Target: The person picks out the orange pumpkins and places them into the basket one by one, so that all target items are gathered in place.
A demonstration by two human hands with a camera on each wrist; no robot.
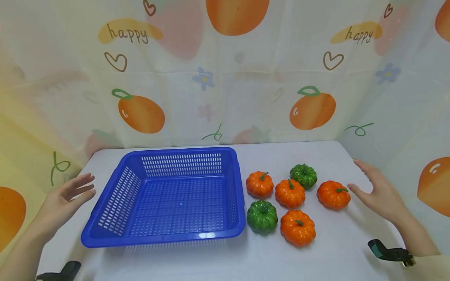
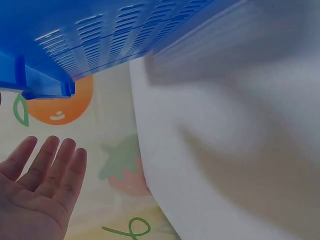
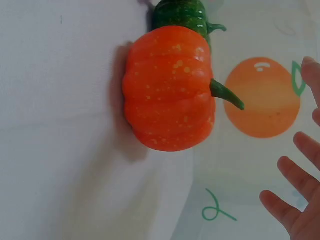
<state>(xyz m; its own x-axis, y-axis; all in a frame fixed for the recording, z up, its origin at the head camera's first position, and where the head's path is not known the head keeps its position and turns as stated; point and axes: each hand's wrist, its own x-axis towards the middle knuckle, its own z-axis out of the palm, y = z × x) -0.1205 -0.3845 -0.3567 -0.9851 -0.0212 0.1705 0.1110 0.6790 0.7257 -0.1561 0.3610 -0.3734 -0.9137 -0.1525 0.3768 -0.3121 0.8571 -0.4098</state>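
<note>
My left hand (image 1: 68, 199) hovers beside the left wall of a blue plastic basket (image 1: 181, 235), fingers extended and holding nothing. In the left wrist view its palm and straight fingers (image 2: 45, 175) show below the basket's slotted side (image 2: 110, 40). At the right, my right hand (image 1: 381, 195) is spread with thumb apart, nearest to an orange toy pumpkin (image 1: 333, 195) with a green stem. The right wrist view shows that pumpkin (image 3: 170, 90) large, a green pumpkin (image 3: 179, 15) behind it, and the spread fingers (image 3: 297, 177) at the right edge.
Between basket and right hand stand more orange pumpkins (image 1: 259, 184), (image 1: 290, 194), (image 1: 298, 229) and two green pumpkins (image 1: 262, 217), (image 1: 304, 176). The white table (image 1: 274, 263) meets a fruit-printed curtain (image 1: 225, 97) at the back and sides.
</note>
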